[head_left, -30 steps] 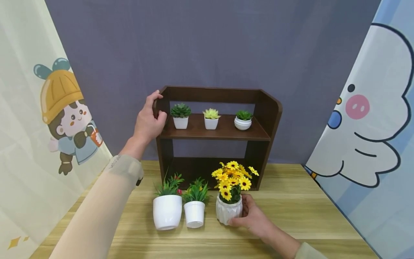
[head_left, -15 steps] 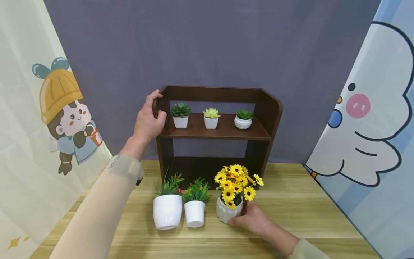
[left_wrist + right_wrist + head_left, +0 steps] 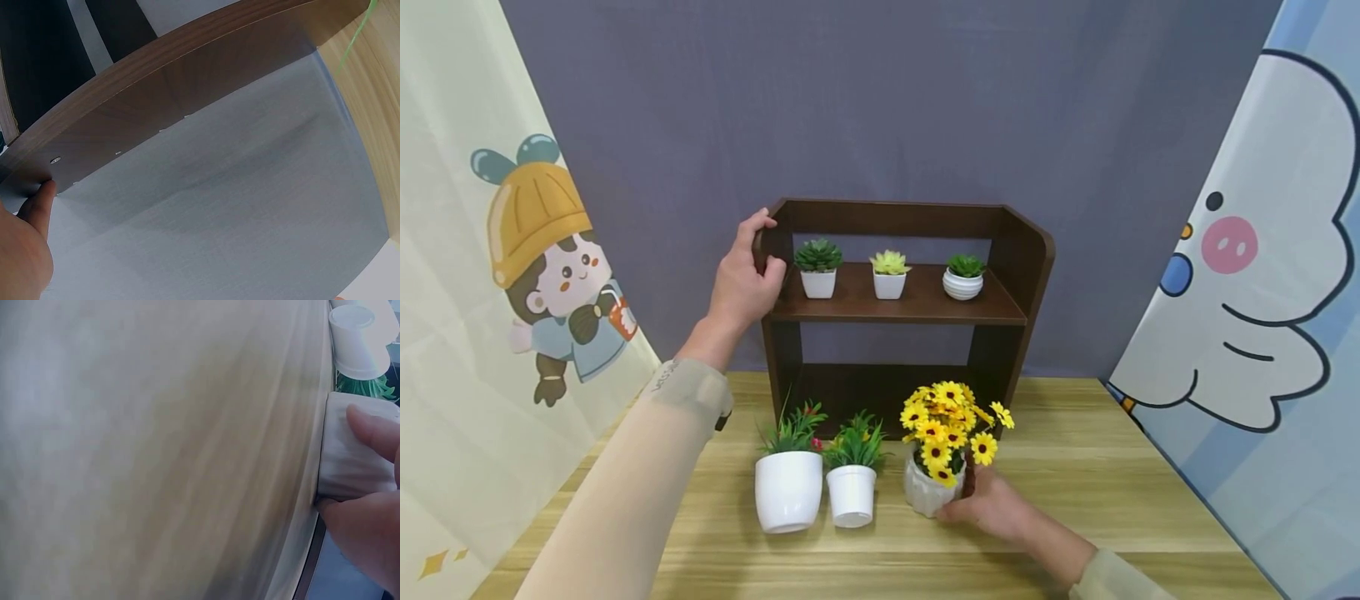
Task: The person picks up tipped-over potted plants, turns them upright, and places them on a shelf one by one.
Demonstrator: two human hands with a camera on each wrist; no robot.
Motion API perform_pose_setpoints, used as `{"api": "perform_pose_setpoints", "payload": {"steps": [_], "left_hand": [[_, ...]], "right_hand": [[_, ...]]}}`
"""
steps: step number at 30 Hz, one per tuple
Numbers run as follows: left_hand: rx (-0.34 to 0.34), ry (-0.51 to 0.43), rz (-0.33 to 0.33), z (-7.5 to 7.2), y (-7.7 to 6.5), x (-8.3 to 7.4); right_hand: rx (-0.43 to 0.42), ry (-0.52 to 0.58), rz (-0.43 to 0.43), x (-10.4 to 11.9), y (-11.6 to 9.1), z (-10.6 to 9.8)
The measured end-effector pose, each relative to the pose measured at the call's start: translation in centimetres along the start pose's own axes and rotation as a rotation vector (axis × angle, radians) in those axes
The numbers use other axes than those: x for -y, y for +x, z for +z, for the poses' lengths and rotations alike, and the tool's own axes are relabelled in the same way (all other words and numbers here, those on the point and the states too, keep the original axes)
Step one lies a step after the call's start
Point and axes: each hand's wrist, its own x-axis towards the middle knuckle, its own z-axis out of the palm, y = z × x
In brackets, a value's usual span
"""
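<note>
Beside the dark brown shelf (image 3: pixel 898 317), my left hand (image 3: pixel 745 279) grips the upper edge of its left side panel, the thumb on the inner side. The left wrist view has a finger (image 3: pixel 42 209) pressed on the panel's outer face. In front of the shelf's lower right, my right hand (image 3: pixel 996 504) holds a whitish ribbed pot (image 3: pixel 927 492) of yellow flowers (image 3: pixel 934 429), which lean towards me. Thumb and fingers sit on the pot's right side; the far fingers are mostly hidden. In the right wrist view, the pot (image 3: pixel 353 447) shows between thumb and finger.
Two white pots stand left of the flowers: a larger one (image 3: pixel 788 492) with red-flowered greenery and a smaller one (image 3: pixel 851 497) with green leaves. On the upper shelf are a dark succulent (image 3: pixel 818 267), a pale one (image 3: pixel 890 275) and one in a round pot (image 3: pixel 963 277).
The yellow flowers have dropped towards me and shifted right as their pot tipped in my right hand. The pot itself has moved slightly right. My left hand has stayed on the shelf.
</note>
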Motion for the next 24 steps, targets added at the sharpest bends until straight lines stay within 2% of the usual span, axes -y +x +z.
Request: {"api": "perform_pose_setpoints", "payload": {"steps": [6, 12, 14, 16, 20, 24], "left_hand": [[0.002, 0.000, 0.005, 0.0, 0.1, 0.0], [0.006, 0.004, 0.005, 0.0, 0.0, 0.0], [0.008, 0.007, 0.006, 0.0, 0.0, 0.0], [0.009, 0.007, 0.007, 0.1, 0.0, 0.0], [0.006, 0.005, 0.008, 0.1, 0.0, -0.1], [0.000, 0.001, 0.003, 0.1, 0.0, 0.1]], "right_hand": [[0.045, 0.019, -0.034, -0.2, 0.1, -0.5], [0.085, -0.049, -0.094, -0.5, 0.0, -0.8], [0.089, -0.012, -0.095, -0.6, -0.1, -0.7], [0.066, 0.083, -0.063, -0.7, -0.4, -0.4], [-0.048, 0.225, 0.011, -0.5, -0.9, 0.7], [-0.135, 0.200, 0.022, -0.1, -1.2, 1.7]]}}
